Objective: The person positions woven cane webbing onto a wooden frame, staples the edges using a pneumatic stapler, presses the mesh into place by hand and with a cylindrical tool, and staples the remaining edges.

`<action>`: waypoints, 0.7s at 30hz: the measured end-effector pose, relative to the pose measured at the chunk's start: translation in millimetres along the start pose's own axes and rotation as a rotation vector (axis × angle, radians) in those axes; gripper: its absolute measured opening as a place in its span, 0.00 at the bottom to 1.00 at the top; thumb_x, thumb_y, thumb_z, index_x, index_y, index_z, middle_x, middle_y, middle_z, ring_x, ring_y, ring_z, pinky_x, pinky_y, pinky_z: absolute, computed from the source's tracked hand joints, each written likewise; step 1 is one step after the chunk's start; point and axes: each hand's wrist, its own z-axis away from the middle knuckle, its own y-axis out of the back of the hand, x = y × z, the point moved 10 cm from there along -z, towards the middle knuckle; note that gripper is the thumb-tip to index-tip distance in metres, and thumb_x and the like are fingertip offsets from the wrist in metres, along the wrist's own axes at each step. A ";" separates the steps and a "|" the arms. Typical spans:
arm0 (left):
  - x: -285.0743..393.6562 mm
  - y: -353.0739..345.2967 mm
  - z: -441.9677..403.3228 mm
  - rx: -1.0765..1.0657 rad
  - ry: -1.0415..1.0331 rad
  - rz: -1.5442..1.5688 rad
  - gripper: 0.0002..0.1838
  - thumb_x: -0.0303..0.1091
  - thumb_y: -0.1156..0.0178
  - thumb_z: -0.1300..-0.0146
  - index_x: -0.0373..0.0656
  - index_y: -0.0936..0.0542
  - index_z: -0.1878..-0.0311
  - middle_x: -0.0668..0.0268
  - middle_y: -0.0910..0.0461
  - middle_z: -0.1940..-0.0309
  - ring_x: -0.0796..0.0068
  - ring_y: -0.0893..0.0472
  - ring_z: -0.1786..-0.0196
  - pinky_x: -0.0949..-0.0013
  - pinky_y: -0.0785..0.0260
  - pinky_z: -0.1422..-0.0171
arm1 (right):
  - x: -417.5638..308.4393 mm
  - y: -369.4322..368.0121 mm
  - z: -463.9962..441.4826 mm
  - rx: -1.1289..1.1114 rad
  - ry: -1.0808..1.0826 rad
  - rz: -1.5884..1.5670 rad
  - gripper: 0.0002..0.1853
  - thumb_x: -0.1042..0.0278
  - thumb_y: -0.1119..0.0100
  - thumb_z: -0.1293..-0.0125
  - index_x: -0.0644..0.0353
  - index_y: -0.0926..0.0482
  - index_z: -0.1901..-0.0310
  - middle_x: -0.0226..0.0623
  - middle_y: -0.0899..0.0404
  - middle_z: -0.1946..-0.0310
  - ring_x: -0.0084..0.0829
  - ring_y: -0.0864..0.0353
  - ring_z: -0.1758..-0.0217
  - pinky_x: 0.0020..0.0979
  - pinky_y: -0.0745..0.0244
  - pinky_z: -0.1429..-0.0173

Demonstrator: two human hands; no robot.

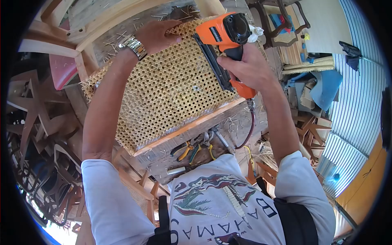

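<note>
My right hand is wrapped round the handle of an orange and black air stapler, with a dark red hose running from its base. The stapler's nose is at the upper right part of a woven cane sheet, which lies over a wooden frame. My left hand, with a metal watch on the wrist, rests at the far edge of the cane, its fingers bent over the edge. Whether those fingers pinch the cane is hard to make out.
Pliers and a hammer lie on the workbench near my body, among loose cane bits. Wooden chair parts are piled at the left. A curved-leg chair stands at the upper right.
</note>
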 end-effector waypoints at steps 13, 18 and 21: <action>11.0 2.0 1.4 -0.039 0.066 -0.103 0.34 0.55 0.39 0.29 0.49 0.27 0.25 0.54 0.15 0.41 0.51 0.16 0.40 0.51 0.27 0.32 | -12.5 -9.1 -5.6 0.081 0.002 0.132 0.12 0.62 0.36 0.33 0.61 0.18 0.54 0.35 0.18 0.75 0.29 0.17 0.72 0.36 0.23 0.63; 16.9 1.6 1.7 0.014 0.009 -0.178 0.33 0.55 0.38 0.30 0.51 0.26 0.26 0.54 0.16 0.40 0.49 0.17 0.39 0.50 0.27 0.33 | -24.5 -17.9 1.8 0.100 -0.077 0.117 0.15 0.63 0.38 0.34 0.60 0.18 0.49 0.45 0.14 0.66 0.44 0.13 0.62 0.43 0.20 0.53; 18.3 2.6 2.7 0.055 0.008 -0.195 0.32 0.54 0.37 0.30 0.52 0.26 0.27 0.55 0.15 0.42 0.51 0.16 0.42 0.50 0.25 0.36 | -27.5 -24.1 3.6 0.064 -0.151 0.049 0.16 0.63 0.38 0.35 0.59 0.18 0.48 0.48 0.14 0.64 0.48 0.13 0.60 0.44 0.20 0.50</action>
